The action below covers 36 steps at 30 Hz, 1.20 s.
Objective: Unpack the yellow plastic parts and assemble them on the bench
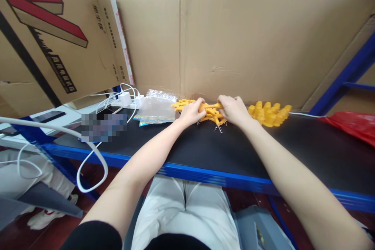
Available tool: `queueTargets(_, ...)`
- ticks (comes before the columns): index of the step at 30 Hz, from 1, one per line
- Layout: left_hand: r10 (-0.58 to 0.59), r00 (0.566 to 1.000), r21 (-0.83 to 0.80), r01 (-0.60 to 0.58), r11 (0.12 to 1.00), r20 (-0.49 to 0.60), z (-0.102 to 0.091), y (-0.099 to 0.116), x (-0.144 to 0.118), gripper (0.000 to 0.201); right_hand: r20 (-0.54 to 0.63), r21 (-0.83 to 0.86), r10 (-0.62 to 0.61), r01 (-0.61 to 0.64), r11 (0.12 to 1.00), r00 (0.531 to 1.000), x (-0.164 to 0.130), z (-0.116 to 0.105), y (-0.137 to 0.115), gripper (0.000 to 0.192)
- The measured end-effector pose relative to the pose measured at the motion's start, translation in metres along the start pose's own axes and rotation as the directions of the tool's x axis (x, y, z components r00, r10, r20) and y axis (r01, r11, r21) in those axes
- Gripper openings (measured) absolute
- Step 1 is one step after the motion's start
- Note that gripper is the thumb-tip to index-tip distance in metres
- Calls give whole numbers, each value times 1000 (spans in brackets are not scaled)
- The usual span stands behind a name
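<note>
Left hand (191, 113): its fingers were curled and clamped on the left end of a slim yellow piece (213, 106); most fingertips were hidden.
Right hand (233, 111): its fingers were closed on the right end of that piece, their tips partly covered by the hand itself.
Piece in the grips: it lay nearly level between the 2 hands, over the black shelf top (199, 148); both ends vanished into the grips, so its full shape could not be told.
Yellow branching pieces (215, 116): they lay below and around the hands, overlapping too closely to count.
Thin coils (218, 128): these showed at the front of the heap, too small to tell whether they were attached.
Yellow knobbly cluster (270, 115): it sat just beside the right wrist, its left side partly hidden.
Clear bags (158, 108): they lay left of the left hand, glare obscuring detail.
Pixelated patch (102, 127): blocks masked whatever lay there.
Red sheet (351, 125): the right edge of view cut it off.
Neighbour: another person's shoe (48, 218) showed at lower left, the body cut off.
</note>
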<state>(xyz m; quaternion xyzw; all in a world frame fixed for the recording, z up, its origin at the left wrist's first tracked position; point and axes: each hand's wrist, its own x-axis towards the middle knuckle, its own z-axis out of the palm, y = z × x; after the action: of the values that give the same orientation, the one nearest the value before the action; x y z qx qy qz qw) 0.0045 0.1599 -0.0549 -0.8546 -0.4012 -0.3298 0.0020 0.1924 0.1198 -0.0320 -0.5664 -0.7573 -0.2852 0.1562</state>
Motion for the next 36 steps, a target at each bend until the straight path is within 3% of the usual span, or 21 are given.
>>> queueTargets(11,38,999,140,-41,989,22,4,-5,-1,37,198,159,-13,-19,987,980,-1,16,6,30)
queueTargets(16,30,999,124,-32,992,18,3,-5,-1,37,145,149,-38,17,989,989,0,10,9,24)
queueTargets(23,-70,997,78,68,995,18,1,1,1,34,21,68,25,-26,997,999,1,1,3,19)
queueTargets(32,-103,994,177,108,978,-35,0,-20,4,32,72,96,100,-107,990,992,-1,0,13,19)
queueTargets(36,-122,992,213,124,969,-21,2,-26,7,27,38,87,140,-143,986,989,-2,-4,19,21)
